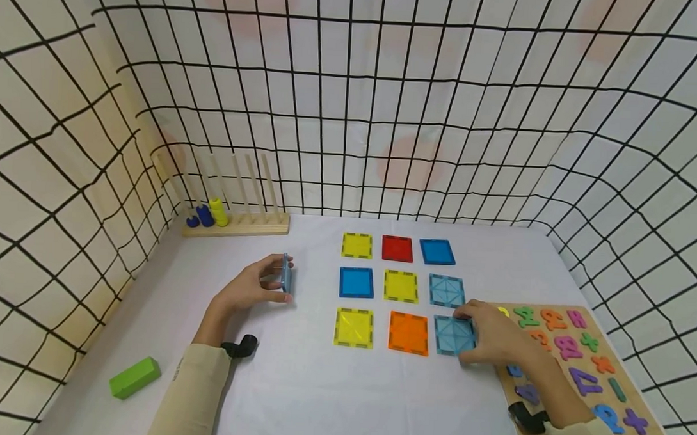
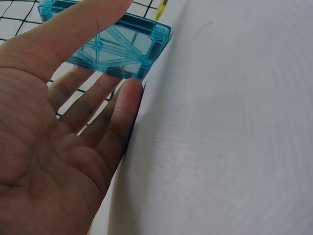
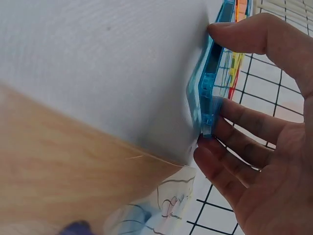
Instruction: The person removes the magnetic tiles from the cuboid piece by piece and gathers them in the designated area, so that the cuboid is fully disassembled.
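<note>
Several square magnetic tiles lie flat in three rows on the white table. My left hand, left of the rows, holds a translucent light-blue magnetic tile on edge between thumb and fingers. At the lower right corner of the rows, my right hand grips another light-blue magnetic tile by its edges, thumb on the near side. In the right wrist view that tile lies at the table surface. Beside it is an orange tile; behind it is a light-blue tile.
A wooden peg rack with blue and yellow pieces stands at the back left. A green block lies front left. On the right, a wooden board of colourful letters and signs sits under my right forearm. Black wire grid surrounds the table.
</note>
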`<state>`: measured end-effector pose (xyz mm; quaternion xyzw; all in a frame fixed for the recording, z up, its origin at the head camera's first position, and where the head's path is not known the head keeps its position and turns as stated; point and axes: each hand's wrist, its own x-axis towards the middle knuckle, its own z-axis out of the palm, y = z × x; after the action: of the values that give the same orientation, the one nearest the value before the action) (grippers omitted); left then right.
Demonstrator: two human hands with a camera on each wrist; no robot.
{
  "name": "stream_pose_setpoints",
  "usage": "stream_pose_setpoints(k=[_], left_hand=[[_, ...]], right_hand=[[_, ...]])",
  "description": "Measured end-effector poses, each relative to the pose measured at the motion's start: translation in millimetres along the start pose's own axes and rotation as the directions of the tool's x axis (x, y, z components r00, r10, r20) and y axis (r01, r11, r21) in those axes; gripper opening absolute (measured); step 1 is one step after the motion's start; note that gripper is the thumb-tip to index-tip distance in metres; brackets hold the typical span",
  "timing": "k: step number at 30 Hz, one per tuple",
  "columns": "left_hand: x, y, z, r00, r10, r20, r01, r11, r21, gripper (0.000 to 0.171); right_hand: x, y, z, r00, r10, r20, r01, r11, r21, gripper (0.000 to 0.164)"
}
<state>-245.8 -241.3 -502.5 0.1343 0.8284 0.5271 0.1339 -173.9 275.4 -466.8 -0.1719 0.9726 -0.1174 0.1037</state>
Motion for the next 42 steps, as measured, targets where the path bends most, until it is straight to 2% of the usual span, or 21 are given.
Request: stream_pose_setpoints(k=[5, 10, 13, 18, 24, 27, 33, 37, 42], left_hand=[[1.6, 0.3, 1.6, 1.000, 0.007, 0.000, -0.007, 1.000, -0.011, 0.095], [0.7, 7.3, 2.4, 1.000, 0.025, -0.009, -0.025, 1.000, 0.003, 0.096], [-1.6, 14.4, 5.8, 0.998, 0.046, -0.032, -0.045, 0.997, 0.059, 0.095], [-5.8, 25.1, 15.9, 0.990, 0.127, -0.062, -0.114, 0.976, 0.184, 0.092], [-15.5, 40.1, 31.0, 0.977, 0.188, -0.101, -0.157, 0.953, 0.259, 0.087], [-19.9, 49.8, 41.5, 0.970, 0.223, -0.101, -0.186, 0.940, 0.287, 0.084], [-28.6, 68.1, 67.6, 0.961, 0.270, -0.052, -0.242, 0.919, 0.311, 0.077], [-32.9, 75.5, 85.7, 0.954, 0.300, 0.016, -0.289, 0.902, 0.321, 0.078], [-37.9, 82.2, 108.6, 0.956, 0.267, 0.124, -0.295, 0.878, 0.378, 0.082]], right_hand=[[-2, 3, 1, 1.000, -0.004, -0.007, 0.004, 1.000, -0.001, 0.072], [-4, 4, 0, 1.000, 0.004, 0.003, -0.004, 1.000, 0.016, 0.073], [-4, 5, -1, 1.000, 0.013, 0.019, -0.014, 0.999, 0.048, 0.074], [-6, 6, -3, 0.999, 0.017, 0.036, -0.020, 0.997, 0.074, 0.076], [-6, 7, -2, 0.999, 0.022, 0.047, -0.026, 0.997, 0.069, 0.078], [-6, 7, -2, 0.998, 0.038, 0.048, -0.041, 0.997, 0.071, 0.078], [-6, 6, -2, 0.997, 0.057, 0.058, -0.061, 0.995, 0.083, 0.077], [-5, 7, -2, 0.997, 0.058, 0.056, -0.064, 0.992, 0.113, 0.076], [-4, 9, -1, 0.997, 0.060, 0.054, -0.068, 0.985, 0.159, 0.075]])
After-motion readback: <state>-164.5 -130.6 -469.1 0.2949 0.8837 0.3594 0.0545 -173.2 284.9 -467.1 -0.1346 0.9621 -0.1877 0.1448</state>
